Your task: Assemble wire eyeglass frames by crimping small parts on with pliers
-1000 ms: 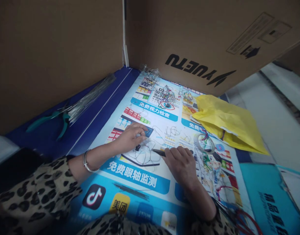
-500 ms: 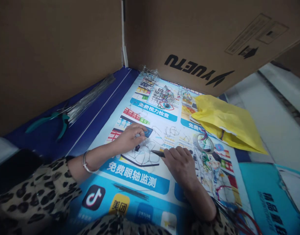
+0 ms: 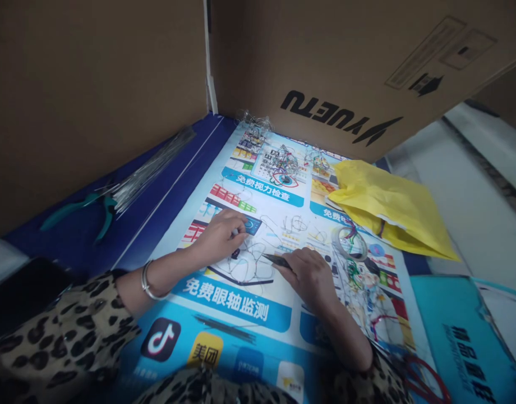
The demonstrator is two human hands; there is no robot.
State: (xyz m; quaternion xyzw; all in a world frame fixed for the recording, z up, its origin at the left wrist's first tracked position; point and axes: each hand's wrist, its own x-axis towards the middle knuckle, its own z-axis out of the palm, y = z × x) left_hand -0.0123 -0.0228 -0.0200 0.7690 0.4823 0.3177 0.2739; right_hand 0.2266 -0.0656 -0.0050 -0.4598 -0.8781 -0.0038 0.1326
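My left hand [image 3: 223,238] is closed in a pinch over the printed sheet [image 3: 186,314], and thin wire runs by its fingertips. What exactly lies between the fingers is too fine to see clearly. Loops of thin silvery wire [image 3: 252,268] spread just below and to the right of that hand. My right hand [image 3: 312,275] grips dark, pointed tweezers [image 3: 276,260], whose tip points left over the wire loops. A small gap separates the tip from my left fingers. More curled wire pieces [image 3: 298,223] lie beyond the hands.
Green-handled pliers [image 3: 107,216] and a bundle of straight wires [image 3: 151,168] lie at left. Wire tangles [image 3: 283,163] sit farther back. At right are a tape roll [image 3: 349,244], a yellow bag [image 3: 392,202] and red-handled scissors [image 3: 426,379]. Cardboard walls [image 3: 325,50] stand behind.
My right hand has rolled slightly, and more of the tweezers shows. My left hand stays nearly in place, still pinched. The whole view has shifted a little.
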